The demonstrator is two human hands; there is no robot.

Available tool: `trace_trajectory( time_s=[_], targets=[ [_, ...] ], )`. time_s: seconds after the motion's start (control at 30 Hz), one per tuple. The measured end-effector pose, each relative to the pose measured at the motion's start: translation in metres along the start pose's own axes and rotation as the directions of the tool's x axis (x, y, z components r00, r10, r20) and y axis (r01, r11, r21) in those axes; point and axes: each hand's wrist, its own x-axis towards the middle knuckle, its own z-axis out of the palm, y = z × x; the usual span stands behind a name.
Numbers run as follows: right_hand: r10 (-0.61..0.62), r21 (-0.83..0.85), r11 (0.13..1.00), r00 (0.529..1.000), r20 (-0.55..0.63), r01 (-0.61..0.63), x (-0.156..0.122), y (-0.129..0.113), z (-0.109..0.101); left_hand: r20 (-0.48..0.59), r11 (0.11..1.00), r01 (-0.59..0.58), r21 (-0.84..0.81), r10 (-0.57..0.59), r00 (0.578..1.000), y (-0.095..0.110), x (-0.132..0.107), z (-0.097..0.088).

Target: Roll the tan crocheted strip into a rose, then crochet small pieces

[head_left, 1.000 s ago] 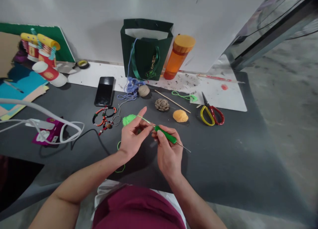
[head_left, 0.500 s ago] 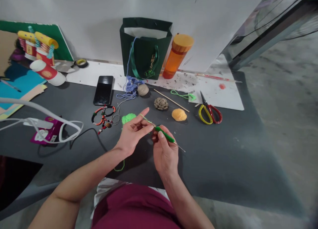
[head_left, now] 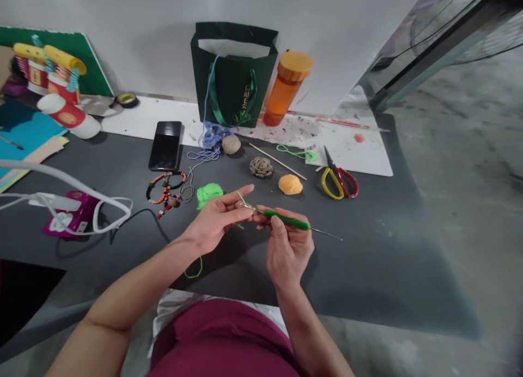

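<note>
**Two-handed hold on a crochet hook, seen from above.** We see the left hand [head_left: 212, 220] held low over a dark work mat [head_left: 370, 279], fingers reaching right, with a green yarn strand [head_left: 239, 196] caught at the fingertips. The exact pinch is too small to make out. The right hand [head_left: 288, 247] closes narrowly on the crochet hook [head_left: 286, 220], thumb and fingers around its green grip, so the hook lies almost level, its fine steel end pointing right. The tip of the hook meets the yarn just beside the left fingertips.

A ball of green yarn [head_left: 210, 195] sits on the mat beyond the left hand, and a loop of slack strand [head_left: 194, 270] lies below the wrist. We judge the hook light and stiff, best held at the grip rather than the thin shaft. We expect the yarn to be soft, light and apt to slip, so it wants a close pinch near the hook.

Nearby we note an orange yarn ball [head_left: 290, 184] and red-and-yellow scissors [head_left: 339, 182].
</note>
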Motion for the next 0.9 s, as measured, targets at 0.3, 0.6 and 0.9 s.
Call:
trace_trajectory(
  time_s=[0.3, 0.6, 0.9],
  targets=[
    [-0.11, -0.144, 0.983, 0.992, 0.058, 0.117, -0.002, -0.01, -0.004, 0.044, 0.994, 0.098, -0.043, -0.096, 0.994, 0.004, 0.0, 0.0],
    [-0.149, -0.152, 0.975, 0.983, 0.104, 0.164, -0.003, -0.017, -0.01, 0.099, 0.988, 0.15, -0.041, -0.145, 0.984, 0.007, 0.0, -0.002],
    [-0.135, -0.122, 0.981, 0.98, 0.145, 0.154, 0.0, -0.026, -0.017, 0.155, 0.971, 0.237, -0.037, -0.228, 0.961, 0.01, 0.001, -0.003]
  ],
)
